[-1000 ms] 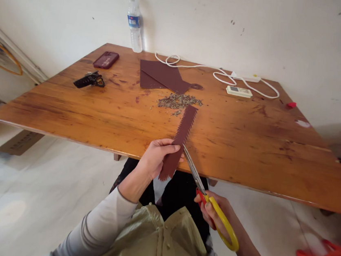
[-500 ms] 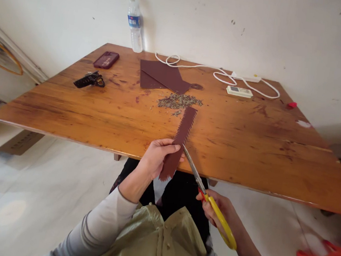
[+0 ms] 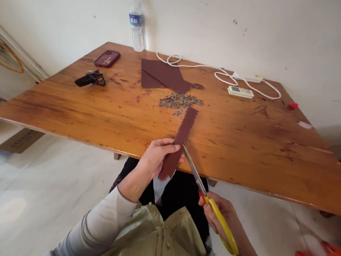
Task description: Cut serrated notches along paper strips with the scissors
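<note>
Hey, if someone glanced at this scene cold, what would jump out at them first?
Probably the maroon paper strip with its saw-toothed edges, pinched in the left hand over the near table edge. The yellow-handled scissors in the right hand meet its right edge, and a pile of clippings lies mid-table beyond.

Wooden table (image 3: 249, 137), white wall (image 3: 261, 31)

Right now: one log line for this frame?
left hand: holds serrated paper strip | right hand: scissors, blades at strip edge | above table
</note>
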Demonstrator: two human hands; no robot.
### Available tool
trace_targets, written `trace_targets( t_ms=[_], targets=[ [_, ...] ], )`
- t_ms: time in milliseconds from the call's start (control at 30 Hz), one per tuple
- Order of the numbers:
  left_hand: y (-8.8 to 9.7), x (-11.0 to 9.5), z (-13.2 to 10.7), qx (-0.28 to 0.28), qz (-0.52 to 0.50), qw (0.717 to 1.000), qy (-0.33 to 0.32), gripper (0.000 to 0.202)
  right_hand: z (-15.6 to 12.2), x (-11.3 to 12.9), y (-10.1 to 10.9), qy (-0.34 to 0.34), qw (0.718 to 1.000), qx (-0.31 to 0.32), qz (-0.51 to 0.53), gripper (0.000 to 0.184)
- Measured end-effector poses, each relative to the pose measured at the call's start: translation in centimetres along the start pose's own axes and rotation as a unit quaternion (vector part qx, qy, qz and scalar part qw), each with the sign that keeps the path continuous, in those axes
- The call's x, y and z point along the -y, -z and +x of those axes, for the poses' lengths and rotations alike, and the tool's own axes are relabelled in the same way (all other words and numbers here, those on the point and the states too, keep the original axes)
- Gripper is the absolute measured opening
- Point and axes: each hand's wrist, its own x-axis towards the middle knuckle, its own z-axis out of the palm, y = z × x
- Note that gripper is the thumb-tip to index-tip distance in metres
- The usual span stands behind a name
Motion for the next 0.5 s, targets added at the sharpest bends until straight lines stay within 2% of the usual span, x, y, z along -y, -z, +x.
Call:
trace_targets(
  t_ms=[200,367,500],
  targets=[
    [-0.3,-0.1,-0.2,-0.017,-0.013,1.0,-0.001,0.028,0.3,-0.9,-0.4,-0.014,0.999,0.015,0.046,0.059],
    [-0.6,0.2,-0.1,-0.041,-0.026,0.999,-0.021,0.03,0.4,-1.5,-1.3,0.007,0.993,0.043,0.109,0.066],
    [-0.7,0.5,0.1,-0.054,-0.038,0.997,-0.04,0.027,0.2,-1.5,-2.2,0.024,0.996,0.022,0.077,0.065]
  ],
)
